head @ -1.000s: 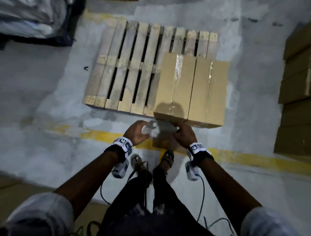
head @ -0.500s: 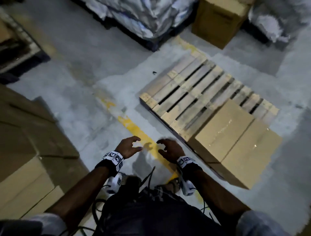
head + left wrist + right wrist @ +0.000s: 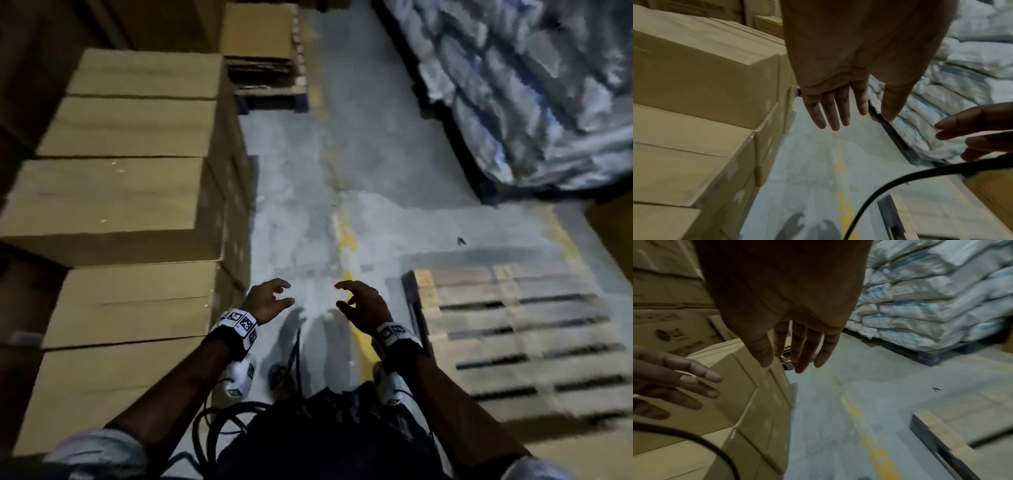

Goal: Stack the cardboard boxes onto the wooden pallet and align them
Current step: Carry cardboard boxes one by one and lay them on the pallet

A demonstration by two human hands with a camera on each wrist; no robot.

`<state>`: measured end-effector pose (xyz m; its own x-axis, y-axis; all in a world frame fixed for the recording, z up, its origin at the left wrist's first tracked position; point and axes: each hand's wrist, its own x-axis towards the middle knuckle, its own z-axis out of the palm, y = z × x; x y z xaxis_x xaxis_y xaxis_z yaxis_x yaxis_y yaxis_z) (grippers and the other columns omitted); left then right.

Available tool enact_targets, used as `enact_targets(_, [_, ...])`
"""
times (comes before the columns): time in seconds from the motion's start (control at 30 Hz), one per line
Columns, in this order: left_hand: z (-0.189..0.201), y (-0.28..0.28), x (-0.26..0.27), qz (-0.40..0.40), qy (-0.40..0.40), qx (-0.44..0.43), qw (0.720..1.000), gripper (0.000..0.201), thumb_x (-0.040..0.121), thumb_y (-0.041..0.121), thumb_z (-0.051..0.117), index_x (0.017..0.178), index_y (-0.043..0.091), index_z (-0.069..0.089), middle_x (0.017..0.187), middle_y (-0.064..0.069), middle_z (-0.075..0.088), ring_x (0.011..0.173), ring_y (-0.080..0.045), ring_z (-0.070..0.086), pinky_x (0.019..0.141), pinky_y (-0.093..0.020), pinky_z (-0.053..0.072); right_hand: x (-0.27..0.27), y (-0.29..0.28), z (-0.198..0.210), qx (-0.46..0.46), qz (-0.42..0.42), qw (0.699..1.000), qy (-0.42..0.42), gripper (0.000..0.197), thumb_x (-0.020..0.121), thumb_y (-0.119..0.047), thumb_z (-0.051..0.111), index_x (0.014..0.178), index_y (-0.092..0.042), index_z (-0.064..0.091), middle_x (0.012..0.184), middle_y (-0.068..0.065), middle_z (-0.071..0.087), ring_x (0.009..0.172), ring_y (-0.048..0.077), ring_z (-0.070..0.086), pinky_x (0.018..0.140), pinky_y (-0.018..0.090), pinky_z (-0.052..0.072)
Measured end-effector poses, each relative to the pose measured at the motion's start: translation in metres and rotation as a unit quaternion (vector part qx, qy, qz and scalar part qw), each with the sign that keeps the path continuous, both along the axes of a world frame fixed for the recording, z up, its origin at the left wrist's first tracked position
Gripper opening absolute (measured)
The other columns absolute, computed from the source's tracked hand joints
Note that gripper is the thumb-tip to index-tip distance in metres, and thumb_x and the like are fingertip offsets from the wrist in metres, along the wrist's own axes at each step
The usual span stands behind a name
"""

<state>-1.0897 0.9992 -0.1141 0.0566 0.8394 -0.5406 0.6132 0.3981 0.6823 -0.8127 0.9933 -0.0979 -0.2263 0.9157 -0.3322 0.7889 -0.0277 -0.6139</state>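
A stack of plain cardboard boxes point(image 3: 130, 212) stands on my left, with several tops at stepped heights; the nearest box point(image 3: 137, 301) lies just left of my left hand. The wooden pallet point(image 3: 520, 329) lies on the floor at the lower right, its slats bare in this view. My left hand point(image 3: 270, 301) and right hand point(image 3: 359, 305) hover over the grey floor between stack and pallet, fingers spread and relaxed, holding nothing. The left wrist view shows the left fingers point(image 3: 830, 113) straight beside the box stack point(image 3: 701, 91). The right fingers point(image 3: 803, 352) also hang loose.
Wrapped white and blue sacks point(image 3: 534, 85) are piled on a dark pallet at the far right. A small brown box point(image 3: 257, 31) sits on another pallet at the back. A worn yellow line point(image 3: 346, 236) runs along the floor. Black cables point(image 3: 219, 425) hang by my legs.
I have turned left, away from the pallet with its two boxes, toward the box stack. Both hands left the box edge and now hang free with fingers spread.
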Motion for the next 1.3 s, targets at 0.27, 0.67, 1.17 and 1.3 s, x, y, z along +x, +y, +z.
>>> enact_targets(0.27, [0.005,0.036,-0.092,0.225,0.015,0.037,0.974,0.028,0.089,0.023,0.079,0.115,0.018,0.072,0.106,0.000,0.076,0.102,-0.023,0.070,0.090,-0.032,0.053,-0.113,0.148,0.005,0.059,0.153,0.986,0.033,0.037,0.089,-0.024,0.074,0.126,-0.020,0.070,0.124,0.006,0.069,0.078,0.024,0.072,0.077,0.040,0.057])
enact_targets(0.67, [0.002,0.159,-0.177,0.508,0.133,-0.017,0.851,0.079,0.092,0.042,0.076,0.156,0.021,0.037,0.145,-0.023,0.056,0.131,-0.041,0.054,0.105,-0.041,0.047,-0.314,0.398,0.015,0.015,0.445,0.894,-0.047,0.054,0.094,-0.026,0.068,0.147,-0.021,0.056,0.153,0.007,0.051,0.139,0.028,0.049,0.108,0.032,0.040])
enact_targets(1.17, [-0.042,0.210,-0.157,0.602,0.046,-0.082,0.793,0.102,0.093,0.051,0.071,0.165,0.033,0.001,0.121,-0.015,0.067,0.109,-0.040,0.065,0.083,-0.030,0.042,-0.411,0.483,-0.028,0.092,0.590,0.790,-0.138,0.066,0.083,-0.023,0.073,0.146,-0.020,0.054,0.154,0.022,0.041,0.135,0.042,0.045,0.105,0.047,0.048])
enact_targets(1.3, [-0.043,0.230,-0.162,0.651,0.003,-0.056,0.757,0.107,0.088,0.060,0.072,0.165,0.039,0.001,0.158,-0.005,0.047,0.120,-0.037,0.062,0.093,-0.034,0.045,-0.420,0.483,-0.024,0.026,0.580,0.803,-0.132,0.064,0.084,-0.049,0.074,0.140,-0.026,0.053,0.153,0.014,0.040,0.140,0.035,0.038,0.108,0.041,0.042])
